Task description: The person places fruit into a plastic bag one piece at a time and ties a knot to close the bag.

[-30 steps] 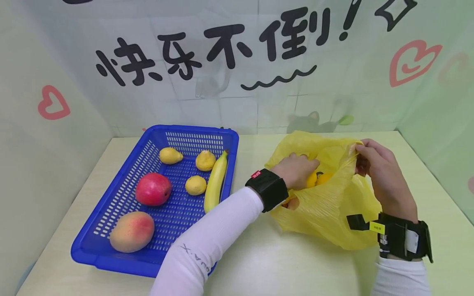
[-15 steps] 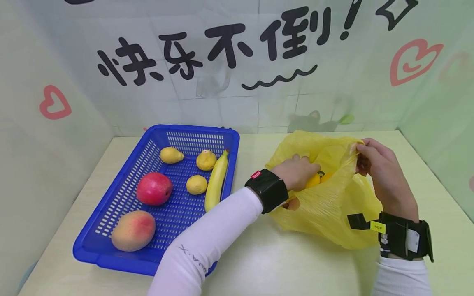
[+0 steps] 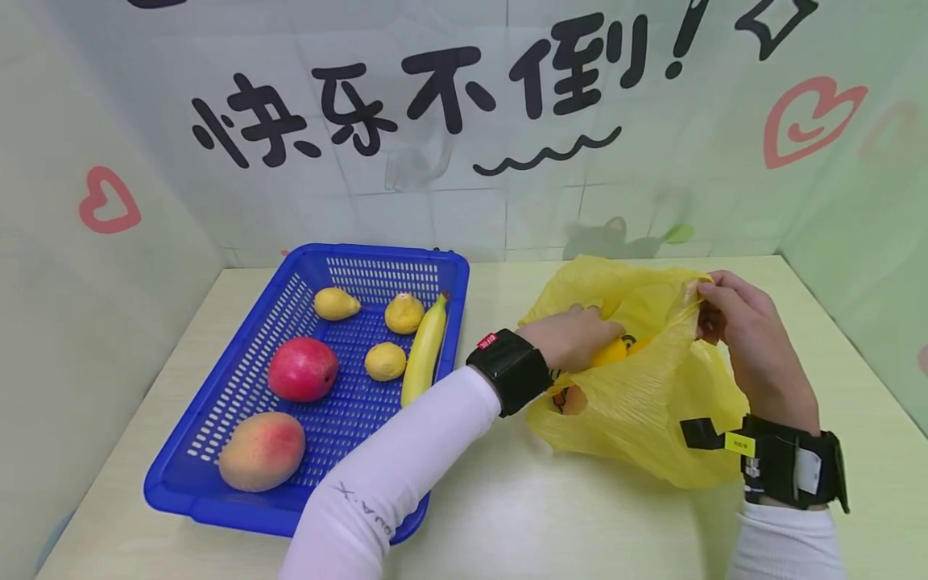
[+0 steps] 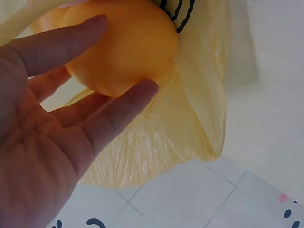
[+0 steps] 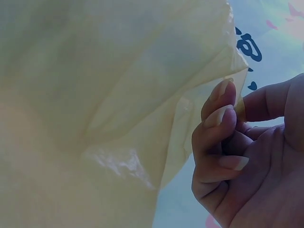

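In the head view my left hand [image 3: 569, 338] reaches into the mouth of a crumpled yellow plastic bag [image 3: 652, 403]. An orange-yellow rounded fruit [image 4: 123, 47] lies just beyond its fingers in the left wrist view. The thumb overlaps the fruit, the other fingers are spread below its edge, and a gap shows between fruit and palm. My right hand [image 3: 761, 354] pinches the bag's rim between thumb and fingertips and holds the mouth up; the right wrist view shows this pinch on the thin film [image 5: 175, 104]. Most of what is inside the bag is hidden.
A blue slotted basket [image 3: 304, 256] stands on the left, with a peach [image 3: 261, 453], a red fruit [image 3: 303, 369], a yellow pear-shaped fruit [image 3: 337, 304], two small yellow fruits and a banana [image 3: 424, 350]. Walls enclose the pale table [image 3: 493, 499].
My left hand and wrist have drawn back slightly to the left, and more of the fruit in front of the fingers shows. The right hand keeps its pinch on the bag's rim.
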Demonstrator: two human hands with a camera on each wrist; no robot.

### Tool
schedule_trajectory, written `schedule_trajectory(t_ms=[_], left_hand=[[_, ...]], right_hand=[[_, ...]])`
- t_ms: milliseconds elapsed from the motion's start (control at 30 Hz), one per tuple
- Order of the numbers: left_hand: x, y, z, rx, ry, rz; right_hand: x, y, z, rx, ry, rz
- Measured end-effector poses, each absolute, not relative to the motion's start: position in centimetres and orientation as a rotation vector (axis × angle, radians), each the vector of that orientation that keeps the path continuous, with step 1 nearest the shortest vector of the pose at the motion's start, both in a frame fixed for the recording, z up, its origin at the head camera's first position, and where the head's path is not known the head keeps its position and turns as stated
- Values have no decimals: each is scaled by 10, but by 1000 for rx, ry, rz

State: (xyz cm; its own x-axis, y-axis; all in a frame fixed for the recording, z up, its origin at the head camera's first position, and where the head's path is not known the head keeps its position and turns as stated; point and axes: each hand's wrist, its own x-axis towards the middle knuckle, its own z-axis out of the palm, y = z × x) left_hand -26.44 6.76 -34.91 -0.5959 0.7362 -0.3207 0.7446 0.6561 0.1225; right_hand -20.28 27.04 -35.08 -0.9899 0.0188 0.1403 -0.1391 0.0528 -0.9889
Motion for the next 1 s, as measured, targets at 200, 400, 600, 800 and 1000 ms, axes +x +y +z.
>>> schedule_trajectory(t_ms=[200, 400, 600, 800, 1000], left_hand=[[-267, 64, -343, 1250, 2515, -27], [-270, 61, -333, 1288, 2448, 23], [-273, 57, -321, 1286, 2448, 60], [-279, 40, -307, 1199, 2531, 250], [-284, 16, -299, 1120, 2633, 320]], right_hand=[[-203, 270, -351, 131, -2179, 2096], [-203, 271, -352, 124, -2174, 2103], [-203, 272, -353, 121, -2172, 2109], [-203, 272, -353, 136, -2165, 2099], [-203, 273, -352, 145, -2156, 2107]])
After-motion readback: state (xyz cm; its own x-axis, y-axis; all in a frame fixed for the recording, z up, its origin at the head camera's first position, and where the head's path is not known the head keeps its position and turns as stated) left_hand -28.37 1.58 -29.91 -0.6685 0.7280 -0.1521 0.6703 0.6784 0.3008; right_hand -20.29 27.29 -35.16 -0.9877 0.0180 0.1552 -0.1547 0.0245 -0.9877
